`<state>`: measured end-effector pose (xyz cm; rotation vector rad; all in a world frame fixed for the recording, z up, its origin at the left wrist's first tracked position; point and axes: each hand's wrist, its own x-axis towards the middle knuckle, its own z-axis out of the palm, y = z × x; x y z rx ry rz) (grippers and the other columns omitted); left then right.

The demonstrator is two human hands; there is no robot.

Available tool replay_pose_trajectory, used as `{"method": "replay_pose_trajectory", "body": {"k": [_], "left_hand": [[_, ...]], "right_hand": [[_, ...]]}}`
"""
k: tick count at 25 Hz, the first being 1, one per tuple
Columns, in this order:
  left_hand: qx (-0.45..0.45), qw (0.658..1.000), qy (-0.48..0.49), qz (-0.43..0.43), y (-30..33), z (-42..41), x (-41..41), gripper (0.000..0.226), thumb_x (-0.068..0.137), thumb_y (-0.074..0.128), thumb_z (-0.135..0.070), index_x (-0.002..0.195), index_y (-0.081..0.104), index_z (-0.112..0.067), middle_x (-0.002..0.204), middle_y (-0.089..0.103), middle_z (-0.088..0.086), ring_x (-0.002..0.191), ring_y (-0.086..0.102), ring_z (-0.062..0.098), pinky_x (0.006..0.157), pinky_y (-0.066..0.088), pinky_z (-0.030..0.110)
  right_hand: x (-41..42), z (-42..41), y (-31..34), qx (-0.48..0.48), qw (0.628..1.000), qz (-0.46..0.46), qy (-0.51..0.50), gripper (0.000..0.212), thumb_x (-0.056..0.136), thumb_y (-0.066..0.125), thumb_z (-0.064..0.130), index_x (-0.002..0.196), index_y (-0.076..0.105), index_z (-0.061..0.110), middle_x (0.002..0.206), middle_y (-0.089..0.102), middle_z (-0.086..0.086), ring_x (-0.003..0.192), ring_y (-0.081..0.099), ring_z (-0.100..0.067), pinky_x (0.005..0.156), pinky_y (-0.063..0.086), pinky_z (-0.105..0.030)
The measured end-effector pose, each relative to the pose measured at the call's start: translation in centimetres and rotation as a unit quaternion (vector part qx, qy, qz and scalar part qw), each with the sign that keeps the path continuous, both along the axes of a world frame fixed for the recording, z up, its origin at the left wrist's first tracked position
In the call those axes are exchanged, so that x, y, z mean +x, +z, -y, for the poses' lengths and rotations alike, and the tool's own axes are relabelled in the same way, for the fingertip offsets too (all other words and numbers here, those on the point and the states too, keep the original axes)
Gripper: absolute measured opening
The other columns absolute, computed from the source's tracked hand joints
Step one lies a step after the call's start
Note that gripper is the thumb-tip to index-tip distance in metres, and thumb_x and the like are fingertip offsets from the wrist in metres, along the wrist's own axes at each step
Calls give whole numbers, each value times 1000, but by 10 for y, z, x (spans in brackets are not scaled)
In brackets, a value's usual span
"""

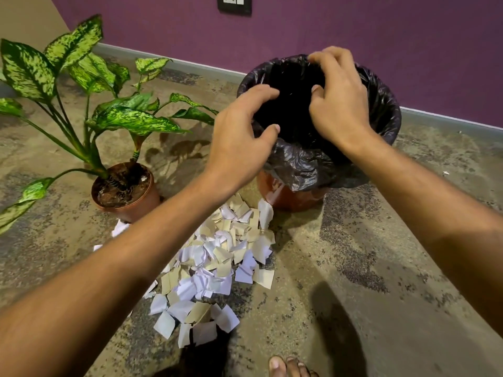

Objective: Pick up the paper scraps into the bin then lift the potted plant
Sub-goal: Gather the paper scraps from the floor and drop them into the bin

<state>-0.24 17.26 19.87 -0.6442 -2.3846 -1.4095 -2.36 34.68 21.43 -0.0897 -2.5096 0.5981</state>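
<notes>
Lighting moderate and warm, from above and behind the viewer. Hard arm shadows fall on the floor (381, 268); leaf shadows lie soft. Bin (294, 191) interior underexposed, black. Wide-angle bowing at edges; slight overall softness.

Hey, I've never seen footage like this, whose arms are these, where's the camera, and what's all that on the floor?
No machine here: a person wears a camera on the head, looking down at their own arms. The left hand and right hand hover over a bin lined with a black bag, fingers loosely curled; I see nothing held. On the floor lies a pile of paper scraps, and left of it stands a potted plant. Toes show at the bottom edge.
</notes>
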Motion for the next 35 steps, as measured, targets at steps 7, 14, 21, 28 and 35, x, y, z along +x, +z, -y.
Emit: {"method": "replay_pose_trajectory", "body": {"k": [7,14,21,28,35], "left_hand": [[-60,997,30,45,-80,68,52,29,83,64,-9,112,69,-15,123,65,-1,119,56,8,100,42,19],[-289,931,56,218,-149,137,64,50,85,65,-24,132,52,-14,143,45,6,132,40,25,107,36,34],[-409,820,81,391,-180,203,71,105,72,73,-55,152,12,-24,161,2,8,145,4,37,114,22,54],[-469,731,99,485,-196,237,86,144,54,83,-62,148,-21,-28,157,-17,18,142,-16,48,114,4,65],[-430,704,31,564,-208,228,120,144,59,89,-41,147,-24,-26,154,-25,22,144,-1,48,116,18,56]], "right_hand": [[26,77,2,119,971,-72,193,38,89,44,5,123,59,8,137,51,-6,124,48,-23,84,52,-41],[37,125,-57,248,909,11,334,35,84,48,5,115,64,7,114,65,-10,111,57,-29,74,52,-37],[52,146,-137,341,821,170,425,47,96,41,46,132,51,17,131,54,-9,127,42,-30,99,40,-43],[120,167,-207,379,693,235,566,82,83,54,66,151,20,37,161,5,-12,146,2,-41,113,2,-63],[163,176,-246,468,563,170,659,70,87,61,47,147,27,37,161,9,-4,148,1,-33,113,1,-67]]}}
